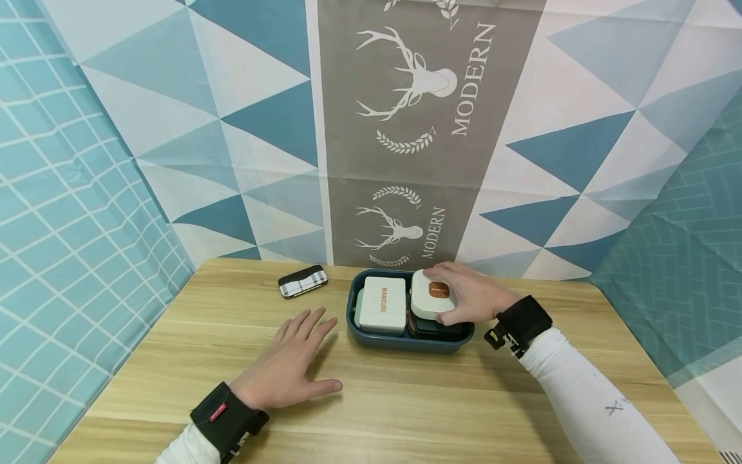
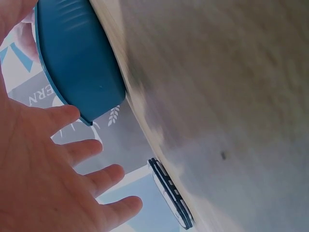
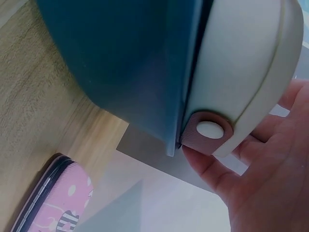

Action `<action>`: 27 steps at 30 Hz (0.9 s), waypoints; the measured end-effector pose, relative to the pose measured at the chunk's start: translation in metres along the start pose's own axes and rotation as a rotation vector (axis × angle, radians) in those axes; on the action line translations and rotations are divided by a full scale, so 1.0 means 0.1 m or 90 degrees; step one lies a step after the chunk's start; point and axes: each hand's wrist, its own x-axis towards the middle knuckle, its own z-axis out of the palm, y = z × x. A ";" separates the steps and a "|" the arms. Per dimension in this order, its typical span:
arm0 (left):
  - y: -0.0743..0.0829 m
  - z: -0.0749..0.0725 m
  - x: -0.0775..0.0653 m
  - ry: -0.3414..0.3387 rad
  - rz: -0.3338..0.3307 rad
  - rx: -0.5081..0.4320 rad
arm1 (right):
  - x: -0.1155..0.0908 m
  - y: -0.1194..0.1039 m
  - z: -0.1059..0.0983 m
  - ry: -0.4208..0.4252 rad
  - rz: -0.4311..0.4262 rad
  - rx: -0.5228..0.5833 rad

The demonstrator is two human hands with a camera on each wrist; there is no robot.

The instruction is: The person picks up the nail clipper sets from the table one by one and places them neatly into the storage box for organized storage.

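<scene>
My right hand (image 1: 472,293) grips a cream rounded-square case (image 1: 426,305) with a brown label, at the right half of a dark blue tub (image 1: 382,343). The right wrist view shows this case's brown strap (image 3: 202,141) with a white snap, close over the tub's rim. Beneath it, a dark item (image 1: 431,327) lies in the tub. A white box (image 1: 383,303) lettered MANICURE fills the tub's left half. With fingers spread and nothing held, my left hand (image 1: 288,367) hovers over the table, left of the tub's front.
A black-and-white plaid case (image 1: 303,282) lies on the wooden table (image 1: 371,412), behind my left hand. In the right wrist view a pink patterned case (image 3: 58,203) lies beside the tub, hidden in the head view by my right hand. A patterned cloth (image 1: 266,129) hangs behind the table.
</scene>
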 end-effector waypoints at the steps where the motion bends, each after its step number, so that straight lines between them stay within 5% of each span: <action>1: 0.00 0.00 0.00 0.000 0.000 0.000 | 0.00 0.00 0.00 0.000 0.000 0.001; 27: 0.01 0.00 0.01 -0.007 -0.005 -0.004 | -0.03 0.06 0.08 0.022 -0.026 0.002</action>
